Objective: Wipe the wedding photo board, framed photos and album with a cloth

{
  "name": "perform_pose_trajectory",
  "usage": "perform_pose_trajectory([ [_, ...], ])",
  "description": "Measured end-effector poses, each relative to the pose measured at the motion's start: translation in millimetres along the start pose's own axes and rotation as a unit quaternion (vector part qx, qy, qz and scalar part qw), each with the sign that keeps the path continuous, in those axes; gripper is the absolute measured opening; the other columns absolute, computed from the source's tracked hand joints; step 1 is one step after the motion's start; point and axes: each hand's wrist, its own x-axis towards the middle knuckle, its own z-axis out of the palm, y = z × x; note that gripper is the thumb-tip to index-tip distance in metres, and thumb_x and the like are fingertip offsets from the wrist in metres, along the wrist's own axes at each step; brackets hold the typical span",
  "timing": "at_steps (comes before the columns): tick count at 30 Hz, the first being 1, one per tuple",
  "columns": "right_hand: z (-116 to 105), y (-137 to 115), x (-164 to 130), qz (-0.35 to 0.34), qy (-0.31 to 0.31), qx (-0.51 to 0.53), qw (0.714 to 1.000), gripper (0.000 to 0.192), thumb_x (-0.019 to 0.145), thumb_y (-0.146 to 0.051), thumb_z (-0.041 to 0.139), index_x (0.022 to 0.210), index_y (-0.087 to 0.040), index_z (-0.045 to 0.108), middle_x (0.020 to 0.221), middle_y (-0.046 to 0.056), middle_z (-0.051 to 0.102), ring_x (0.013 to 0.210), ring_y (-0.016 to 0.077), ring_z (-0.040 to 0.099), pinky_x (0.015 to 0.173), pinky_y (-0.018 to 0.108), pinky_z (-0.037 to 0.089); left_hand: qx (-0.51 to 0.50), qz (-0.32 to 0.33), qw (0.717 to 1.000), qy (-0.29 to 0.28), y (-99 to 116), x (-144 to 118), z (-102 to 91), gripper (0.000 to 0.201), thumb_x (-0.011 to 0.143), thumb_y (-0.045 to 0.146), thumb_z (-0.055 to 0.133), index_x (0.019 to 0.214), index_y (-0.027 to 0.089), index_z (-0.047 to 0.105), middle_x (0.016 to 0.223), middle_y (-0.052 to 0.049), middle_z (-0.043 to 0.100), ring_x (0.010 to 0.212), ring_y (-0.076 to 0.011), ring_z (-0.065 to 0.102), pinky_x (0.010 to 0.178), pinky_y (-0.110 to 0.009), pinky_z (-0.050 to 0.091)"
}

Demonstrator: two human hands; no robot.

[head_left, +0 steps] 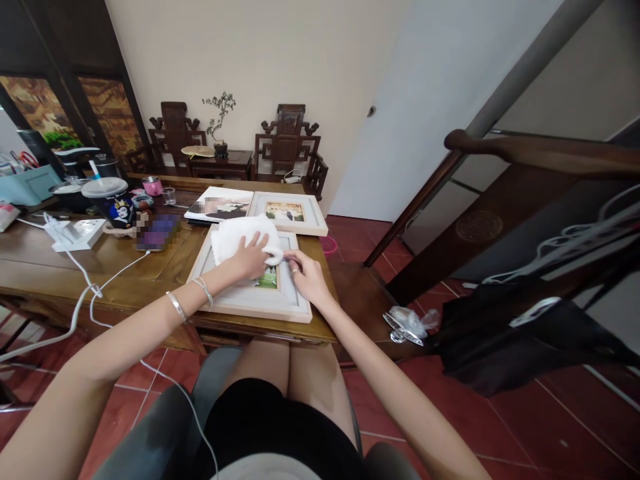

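A light wooden picture frame (240,304) lies flat near the table's front edge, with a strip of green picture showing in its white mat. A folded white towel (227,241) covers much of it. My left hand (253,257) rests flat on the towel, fingers spread. At the towel's right edge, my right hand (307,277) has thumb and fingers pinched together at its corner, above the frame's right side. A second picture frame (314,215) with a couple's photo lies just behind. Beside that one is a photo album (220,203) with a white cover.
On the wooden table (165,273) to the left are a phone (159,232) on a cable, a white power strip (77,235), a lidded drink cup (120,208) and a pink cup (152,185). A wooden chair (480,220) stands at right, with a silver dish (403,330) near it.
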Motion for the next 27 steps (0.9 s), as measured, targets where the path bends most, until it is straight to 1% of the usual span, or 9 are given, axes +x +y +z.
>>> perform_pose_trajectory([
  [2, -0.7, -2.2, 0.0, -0.001, 0.008, -0.005, 1.0, 0.031, 0.087, -0.017, 0.04, 0.102, -0.021, 0.067, 0.102, 0.008, 0.074, 0.098, 0.024, 0.068, 0.089, 0.038, 0.051, -0.008, 0.006, 1.0, -0.005, 4.8, -6.4, 0.7, 0.047, 0.091, 0.018, 0.044, 0.137, 0.012, 0.05, 0.16, -0.02, 0.013, 0.148, -0.0373, 0.011, 0.113, -0.062, 0.02],
  [5, -0.3, -3.4, -0.3, 0.002, 0.018, 0.003, 1.0, 0.03, 0.093, -0.026, 0.037, 0.101, -0.023, 0.066, 0.103, 0.007, 0.074, 0.101, 0.0233, 0.068, 0.091, 0.037, 0.05, -0.009, 0.016, 1.0, -0.002, 12.4, -22.6, 4.3, 0.044, 0.091, 0.017, 0.042, 0.132, 0.012, 0.055, 0.159, -0.02, 0.016, 0.147, -0.0371, 0.013, 0.113, -0.061, 0.021],
  [8, 0.9, -3.3, -0.5, 0.01, 0.017, 0.012, 1.0, 0.032, 0.097, -0.031, 0.035, 0.103, -0.023, 0.064, 0.105, 0.008, 0.073, 0.103, 0.0235, 0.067, 0.093, 0.038, 0.049, -0.003, 0.027, 1.0, 0.003, 22.2, -43.4, 4.7, 0.043, 0.09, 0.017, 0.043, 0.129, 0.015, 0.058, 0.16, -0.017, 0.019, 0.147, -0.0365, 0.016, 0.112, -0.061, 0.023],
  [10, 1.2, -3.5, -0.6, 0.014, 0.019, 0.015, 1.0, 0.033, 0.097, -0.034, 0.034, 0.104, -0.023, 0.064, 0.107, 0.008, 0.073, 0.104, 0.024, 0.066, 0.093, 0.038, 0.049, -0.004, 0.036, 0.999, -0.003, 30.3, -58.3, 0.7, 0.041, 0.09, 0.018, 0.043, 0.127, 0.016, 0.06, 0.159, -0.016, 0.021, 0.147, -0.036, 0.018, 0.112, -0.06, 0.025],
  [13, 0.2, -5.0, -0.8, 0.012, 0.021, 0.009, 1.0, 0.033, 0.097, -0.035, 0.034, 0.104, -0.024, 0.064, 0.106, 0.007, 0.073, 0.102, 0.0246, 0.066, 0.089, 0.037, 0.049, -0.021, 0.065, 0.997, -0.023, 42.7, -77.8, -9.9, 0.039, 0.091, 0.018, 0.04, 0.123, 0.013, 0.062, 0.159, -0.017, 0.021, 0.146, -0.0354, 0.019, 0.112, -0.057, 0.027],
  [16, -1.6, -6.9, -1.3, 0.016, 0.022, -0.003, 1.0, 0.034, 0.097, -0.036, 0.034, 0.103, -0.024, 0.065, 0.105, 0.007, 0.073, 0.096, 0.0254, 0.067, 0.084, 0.036, 0.05, -0.037, 0.084, 0.995, -0.04, 50.7, -85.5, -19.0, 0.04, 0.093, 0.02, 0.038, 0.125, 0.012, 0.06, 0.159, -0.016, 0.02, 0.147, -0.034, 0.018, 0.114, -0.053, 0.026],
  [19, -2.8, -7.1, -1.7, 0.02, 0.023, -0.008, 1.0, 0.035, 0.097, -0.036, 0.033, 0.105, -0.023, 0.064, 0.104, 0.007, 0.073, 0.093, 0.0249, 0.067, 0.083, 0.035, 0.05, -0.054, 0.075, 0.995, -0.049, 50.3, -75.1, -21.7, 0.041, 0.094, 0.022, 0.039, 0.13, 0.014, 0.057, 0.159, -0.015, 0.021, 0.147, -0.0332, 0.019, 0.114, -0.054, 0.026],
  [23, -2.7, -4.1, -1.6, 0.017, 0.026, -0.005, 1.0, 0.031, 0.096, -0.035, 0.037, 0.105, -0.024, 0.064, 0.11, 0.006, 0.072, 0.101, 0.0243, 0.066, 0.088, 0.035, 0.049, -0.07, 0.051, 0.995, -0.053, 37.0, -41.5, -17.5, 0.044, 0.094, 0.023, 0.038, 0.136, 0.015, 0.05, 0.16, -0.015, 0.02, 0.147, -0.0341, 0.019, 0.112, -0.057, 0.028],
  [27, -0.7, 0.6, -0.9, 0.017, 0.023, 0.008, 1.0, 0.026, 0.091, -0.028, 0.042, 0.109, -0.023, 0.061, 0.113, 0.007, 0.072, 0.105, 0.0246, 0.066, 0.093, 0.039, 0.049, -0.035, 0.01, 0.999, -0.02, 17.7, -7.0, -11.1, 0.048, 0.092, 0.021, 0.041, 0.14, 0.012, 0.046, 0.16, -0.018, 0.018, 0.147, -0.0357, 0.014, 0.113, -0.058, 0.024],
])
